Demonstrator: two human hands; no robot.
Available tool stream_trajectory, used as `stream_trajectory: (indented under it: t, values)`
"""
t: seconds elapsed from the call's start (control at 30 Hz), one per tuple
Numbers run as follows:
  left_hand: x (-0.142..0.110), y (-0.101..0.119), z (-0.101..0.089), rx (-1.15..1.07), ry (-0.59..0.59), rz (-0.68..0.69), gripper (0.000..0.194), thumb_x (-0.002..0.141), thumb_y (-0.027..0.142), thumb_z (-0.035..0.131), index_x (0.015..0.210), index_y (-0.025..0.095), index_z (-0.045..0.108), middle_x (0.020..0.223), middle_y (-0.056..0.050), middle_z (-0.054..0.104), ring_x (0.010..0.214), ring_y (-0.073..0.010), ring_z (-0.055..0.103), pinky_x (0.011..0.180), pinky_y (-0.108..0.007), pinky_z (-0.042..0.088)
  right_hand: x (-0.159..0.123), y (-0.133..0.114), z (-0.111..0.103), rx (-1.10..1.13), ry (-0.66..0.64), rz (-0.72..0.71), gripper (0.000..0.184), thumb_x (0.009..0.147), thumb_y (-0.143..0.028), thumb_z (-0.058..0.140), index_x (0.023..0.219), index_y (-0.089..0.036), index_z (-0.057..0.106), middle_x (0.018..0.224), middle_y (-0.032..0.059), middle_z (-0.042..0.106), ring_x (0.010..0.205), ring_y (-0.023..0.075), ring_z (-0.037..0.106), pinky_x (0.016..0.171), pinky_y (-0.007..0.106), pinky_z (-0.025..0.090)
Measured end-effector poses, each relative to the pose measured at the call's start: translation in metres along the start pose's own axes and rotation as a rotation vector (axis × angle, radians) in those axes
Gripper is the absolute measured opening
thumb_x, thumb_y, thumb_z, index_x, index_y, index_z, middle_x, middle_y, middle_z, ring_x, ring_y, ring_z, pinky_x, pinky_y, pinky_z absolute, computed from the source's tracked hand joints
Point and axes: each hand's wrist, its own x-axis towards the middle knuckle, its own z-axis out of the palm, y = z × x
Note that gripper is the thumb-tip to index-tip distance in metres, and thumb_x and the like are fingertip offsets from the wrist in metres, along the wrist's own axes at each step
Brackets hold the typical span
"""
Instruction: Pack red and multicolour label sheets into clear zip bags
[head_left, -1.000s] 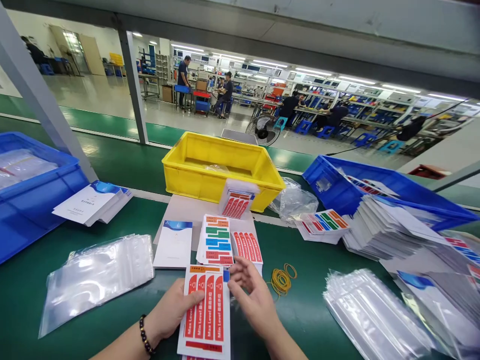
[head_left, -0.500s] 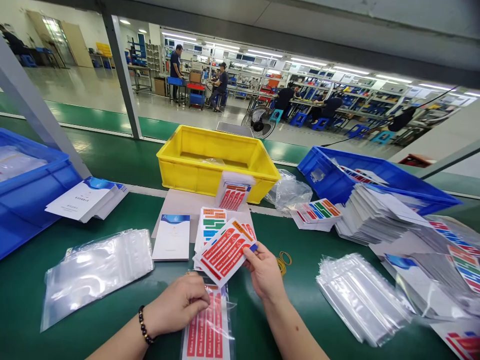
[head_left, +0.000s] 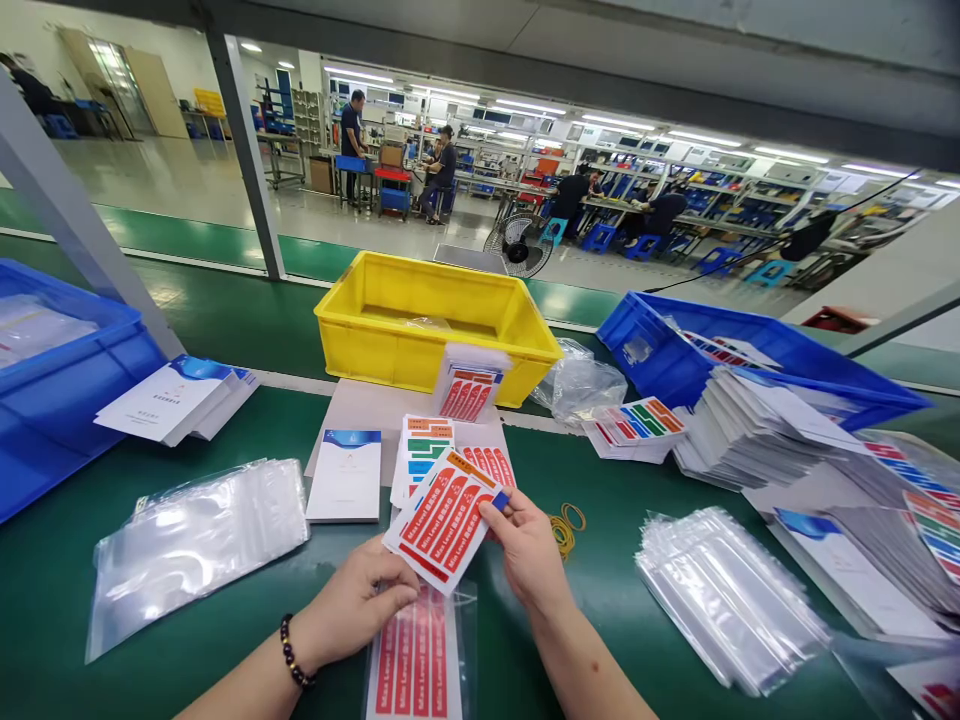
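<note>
My right hand (head_left: 534, 550) pinches a sticker sheet (head_left: 447, 520) by its right edge. This sheet has red labels, an orange strip and a blue corner. My left hand (head_left: 365, 600), with a dark bead bracelet, is closed at the mouth of a clear plastic bag (head_left: 466, 650); some of its fingertips are hidden behind the held sheet. Inside the bag lies a red label sheet (head_left: 415, 660). The held sheet's lower corner is over the bag's mouth. Just beyond lie a multicoloured sticker stack (head_left: 424, 440), a red sticker stack (head_left: 491, 462) and a white-and-blue booklet stack (head_left: 345, 480).
Flat clear bags lie left (head_left: 202, 540) and right (head_left: 731, 600). A yellow bin (head_left: 435, 360) stands behind, with filled bags (head_left: 471, 385) against it. Blue bins flank the bench, left (head_left: 67, 400) and right (head_left: 652, 350). Rubber bands (head_left: 564, 530) and booklet piles (head_left: 757, 430) lie rightward.
My right hand has tilted the sticker sheet more upright and shifted it slightly left and down. My left fingers have moved behind the sheet's lower edge.
</note>
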Motion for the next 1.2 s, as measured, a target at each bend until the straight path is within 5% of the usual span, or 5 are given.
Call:
stream_trajectory:
  t: [0.27,0.47,0.97,1.2]
  values:
    - [0.001,0.002,0.003,-0.05,0.029,0.052,0.011,0.077,0.017,0.054,0.07,0.018,0.062,0.093,-0.004,0.052,0.089,-0.0183,0.052,0.082,-0.029,0.042,-0.001,-0.007,-0.006,-0.103,-0.138,0.043,0.032,0.065,-0.038,0.075,0.087,-0.019,0.062,0.08,0.0043,0.07,0.073,0.0227,0.066,0.068,0.035,0.053]
    - [-0.001,0.001,0.005,-0.107,0.048,0.065,0.012,0.077,0.02,0.055,0.07,0.017,0.064,0.096,-0.005,0.053,0.091,-0.0197,0.052,0.084,-0.032,0.043,-0.005,-0.006,-0.003,-0.029,-0.171,0.069,0.059,0.068,-0.035,0.073,0.119,-0.025,0.045,0.084,0.0023,0.069,0.078,0.022,0.066,0.072,0.038,0.052]
    - [0.001,0.002,0.002,-0.172,-0.042,0.059,0.01,0.078,0.021,0.057,0.074,0.018,0.066,0.106,-0.007,0.052,0.1,-0.0211,0.051,0.09,-0.034,0.042,-0.004,-0.014,-0.007,-0.087,-0.134,0.105,0.048,0.062,-0.038,0.076,0.105,-0.023,0.06,0.081,0.0027,0.069,0.073,0.0212,0.066,0.066,0.034,0.053]
    - [-0.001,0.004,0.002,-0.151,-0.047,0.045,0.013,0.079,0.025,0.055,0.072,0.018,0.065,0.103,-0.007,0.052,0.098,-0.0214,0.052,0.085,-0.032,0.044,-0.008,-0.008,0.0,-0.162,-0.238,0.126,0.046,0.065,-0.04,0.073,0.105,-0.022,0.06,0.084,0.0043,0.068,0.073,0.0204,0.064,0.065,0.033,0.051]
